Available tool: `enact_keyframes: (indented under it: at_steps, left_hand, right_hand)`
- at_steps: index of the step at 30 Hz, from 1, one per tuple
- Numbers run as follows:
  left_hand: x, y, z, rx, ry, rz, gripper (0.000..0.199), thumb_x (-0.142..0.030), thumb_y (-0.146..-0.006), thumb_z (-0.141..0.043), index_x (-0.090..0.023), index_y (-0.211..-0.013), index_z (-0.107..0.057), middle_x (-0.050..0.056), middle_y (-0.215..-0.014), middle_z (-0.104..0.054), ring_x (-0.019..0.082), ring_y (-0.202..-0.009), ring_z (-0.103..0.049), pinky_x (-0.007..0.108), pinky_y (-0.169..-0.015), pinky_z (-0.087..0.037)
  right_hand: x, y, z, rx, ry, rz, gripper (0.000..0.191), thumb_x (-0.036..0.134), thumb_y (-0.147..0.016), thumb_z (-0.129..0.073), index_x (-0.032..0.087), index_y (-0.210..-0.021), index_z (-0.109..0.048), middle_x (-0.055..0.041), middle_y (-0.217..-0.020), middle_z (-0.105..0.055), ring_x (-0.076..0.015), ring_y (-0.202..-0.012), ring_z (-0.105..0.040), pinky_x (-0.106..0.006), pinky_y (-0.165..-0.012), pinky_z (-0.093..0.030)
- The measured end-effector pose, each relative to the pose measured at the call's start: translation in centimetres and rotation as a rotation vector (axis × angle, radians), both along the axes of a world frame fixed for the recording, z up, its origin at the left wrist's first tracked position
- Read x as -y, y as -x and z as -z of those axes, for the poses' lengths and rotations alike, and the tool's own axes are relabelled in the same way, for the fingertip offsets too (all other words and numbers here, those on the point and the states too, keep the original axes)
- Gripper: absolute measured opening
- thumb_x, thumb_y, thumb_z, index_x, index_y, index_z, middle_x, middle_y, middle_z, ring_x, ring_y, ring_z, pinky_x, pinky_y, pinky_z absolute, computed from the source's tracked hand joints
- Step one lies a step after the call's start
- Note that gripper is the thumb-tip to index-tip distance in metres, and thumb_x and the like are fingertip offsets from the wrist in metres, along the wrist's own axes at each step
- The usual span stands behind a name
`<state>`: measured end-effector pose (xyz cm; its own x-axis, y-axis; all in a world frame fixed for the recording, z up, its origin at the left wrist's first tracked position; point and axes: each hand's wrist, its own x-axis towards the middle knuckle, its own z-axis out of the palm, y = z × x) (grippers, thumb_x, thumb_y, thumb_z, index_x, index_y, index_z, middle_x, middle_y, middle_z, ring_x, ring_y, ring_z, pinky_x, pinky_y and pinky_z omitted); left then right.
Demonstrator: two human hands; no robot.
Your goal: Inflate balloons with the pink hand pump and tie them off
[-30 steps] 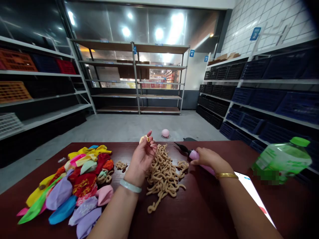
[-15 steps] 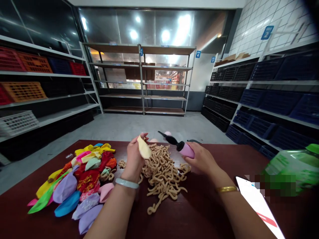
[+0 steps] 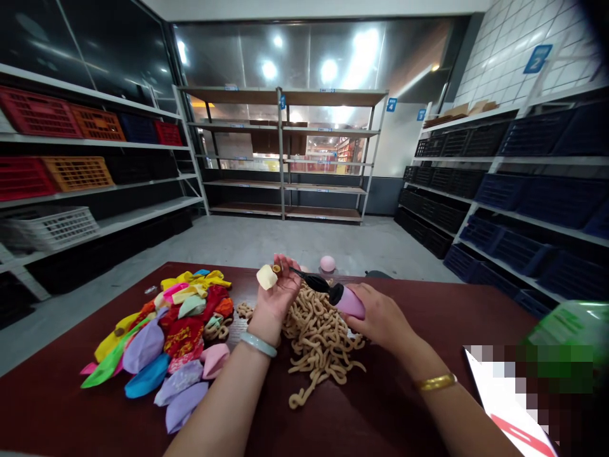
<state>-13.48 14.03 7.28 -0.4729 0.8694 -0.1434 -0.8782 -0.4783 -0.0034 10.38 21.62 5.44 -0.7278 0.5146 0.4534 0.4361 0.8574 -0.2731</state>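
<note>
Palm up, our left hand [image 3: 281, 289] is rising in the middle, while our right hand [image 3: 380, 311] is slanting in opposite, its back uppermost. Our left fingers are curling loosely, thumb side gripping a limp pale-yellow rubber balloon [image 3: 266, 277], its round mouth facing right. Our right fingers are wrapping a pinkish-purple plastic cylinder pump [image 3: 351, 301]; its tapered black nozzle [image 3: 314, 281] is pointing near that mouth, though whether it is touching we cannot tell. Below, heaped tan, curly, noodle-like strands [image 3: 323, 346] are covering part of a dark red-brown tabletop [image 3: 404, 406]. Flat multicoloured balloons [image 3: 152, 346] are lying left; a bright-screened phone [image 3: 495, 397] and a blurred green bottle [image 3: 571, 327] are sitting right. Beyond, a round pink balloon [image 3: 327, 263] is resting on grey floor [image 3: 266, 241], and metal shelving [image 3: 328, 96] is standing behind.
</note>
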Motion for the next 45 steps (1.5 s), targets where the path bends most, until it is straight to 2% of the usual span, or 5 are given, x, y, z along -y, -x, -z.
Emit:
enact_keyframes:
  at_steps: [8, 13, 24, 39, 45]
  left_hand:
    - [-0.2, -1.7, -0.6, -0.054, 0.154, 0.046, 0.021, -0.022, -0.094, -0.049, -0.015, -0.093, -0.068, 0.006, -0.081, -0.073, 0.020, -0.079, -0.071, 0.041, -0.082, -0.057]
    - [-0.3, -2.1, -0.1, -0.285, 0.195, 0.076, 0.014, -0.022, -0.090, -0.058, -0.012, -0.089, -0.067, 0.008, -0.085, -0.073, 0.019, -0.082, -0.071, 0.037, -0.083, -0.056]
    - [-0.3, -3.3, 0.9, -0.803, 0.230, -0.094, 0.026, -0.038, -0.081, -0.070, -0.012, -0.086, -0.067, 0.008, -0.087, -0.070, 0.017, -0.082, -0.068, 0.031, -0.079, -0.054]
    - [0.0, -6.4, 0.4, -0.904, 0.168, -0.007, 0.027, -0.037, -0.079, -0.072, -0.014, -0.092, -0.065, 0.011, -0.099, -0.071, 0.022, -0.100, -0.066, 0.036, -0.088, -0.052]
    - [0.5, -7.0, 0.1, -0.967, 0.128, -0.004, 0.041, -0.047, -0.082, -0.065, -0.013, -0.105, -0.066, 0.015, -0.105, -0.070, 0.026, -0.104, -0.065, 0.038, -0.088, -0.051]
  right_hand:
    - [-0.1, 0.1, 0.3, 0.054, 0.000, 0.024, 0.052, 0.039, -0.076, -0.061, 0.019, -0.124, -0.055, -0.0106, -0.114, -0.063, -0.0295, -0.100, -0.061, -0.044, -0.081, -0.048]
    - [-0.1, 0.0, 0.2, 0.066, -0.014, 0.041, 0.051, 0.039, -0.076, -0.060, 0.022, -0.124, -0.054, -0.0096, -0.113, -0.063, -0.0283, -0.098, -0.062, -0.041, -0.080, -0.048]
    - [-0.1, -0.1, 0.2, 0.059, 0.009, 0.058, 0.049, 0.040, -0.076, -0.061, 0.022, -0.121, -0.056, -0.0087, -0.111, -0.063, -0.0277, -0.098, -0.061, -0.042, -0.080, -0.047]
    - [-0.2, -0.3, -0.2, -0.068, 0.085, 0.010, 0.048, 0.037, -0.076, -0.064, 0.023, -0.121, -0.056, -0.0084, -0.114, -0.064, -0.0272, -0.100, -0.060, -0.041, -0.082, -0.046]
    - [-0.2, -0.3, -0.3, -0.099, 0.110, 0.010, 0.051, 0.040, -0.076, -0.065, 0.024, -0.124, -0.055, -0.0079, -0.117, -0.063, -0.0270, -0.101, -0.060, -0.041, -0.083, -0.046]
